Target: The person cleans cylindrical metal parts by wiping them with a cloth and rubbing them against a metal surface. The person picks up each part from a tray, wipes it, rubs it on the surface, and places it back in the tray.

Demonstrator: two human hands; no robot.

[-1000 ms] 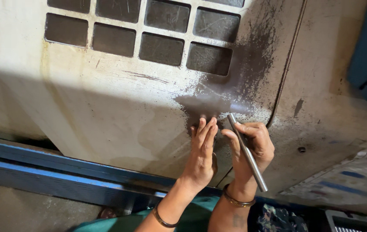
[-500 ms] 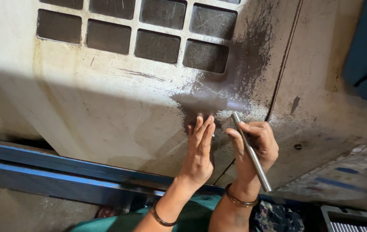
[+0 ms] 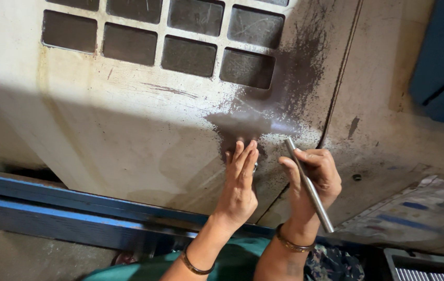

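Two hands are at work low in the middle of the frame, and little has changed over the last second: the view has drifted slightly so the grid of dark square openings (image 3: 164,36) now sits a touch further toward the upper left, while your hands keep the same pose against the surface. Your left hand (image 3: 240,182) lies flat and open, fingers (image 3: 245,156) straight and together, pressed onto the worn cream metal panel (image 3: 102,135) right at the lower edge of the dark sooty smear (image 3: 279,99) that fans up toward the upper centre. Your right hand (image 3: 313,182) is closed around a slim metal rod (image 3: 309,184), held like a pen; its upper tip touches or sits just off the panel beside your left fingertips, and its lower end points down toward the lower right. Since neither the hand nor the rod has shifted against the smear, the work at that spot reads as steady rather than moving on. A thin dark seam (image 3: 339,78) runs down the panel just right of the smear. A blue rail (image 3: 50,205) crosses the lower left, a blue part (image 3: 440,57) fills the upper right corner, and you wear a bangle on each wrist.
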